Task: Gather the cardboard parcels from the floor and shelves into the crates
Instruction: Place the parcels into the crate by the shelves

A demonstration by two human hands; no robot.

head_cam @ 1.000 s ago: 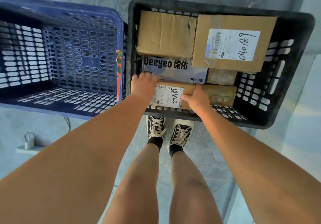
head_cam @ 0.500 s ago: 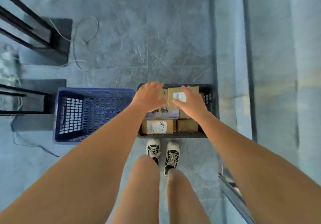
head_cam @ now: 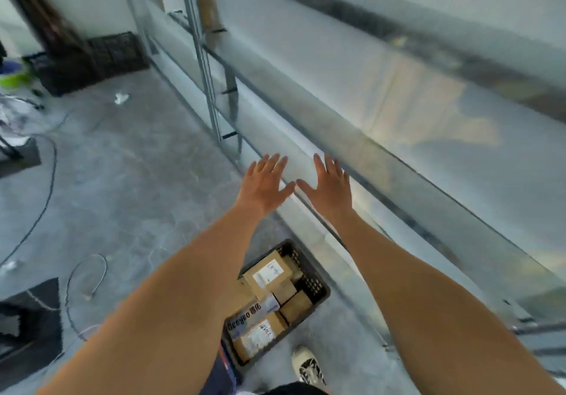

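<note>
Fingers (head_cam: 269, 161) of left hand (head_cam: 265, 184) spread, holding nothing; right hand (head_cam: 329, 187) likewise splayed and empty, before the shelves (head_cam: 382, 155). Cardboard parcels (head_cam: 269, 275) sit packed in black crate (head_cam: 318, 287) on floor (head_cam: 122, 180) below. Risk: crate by the feet, stepping back could trip.

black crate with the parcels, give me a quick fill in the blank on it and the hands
1. The black crate stands on the ____.
2. Both the left hand and the right hand hold ____.
3. The fingers of both hands are ____, not curled.
4. The parcels in the crate are made of ____.

Missing words: floor; nothing; straight; cardboard
</note>
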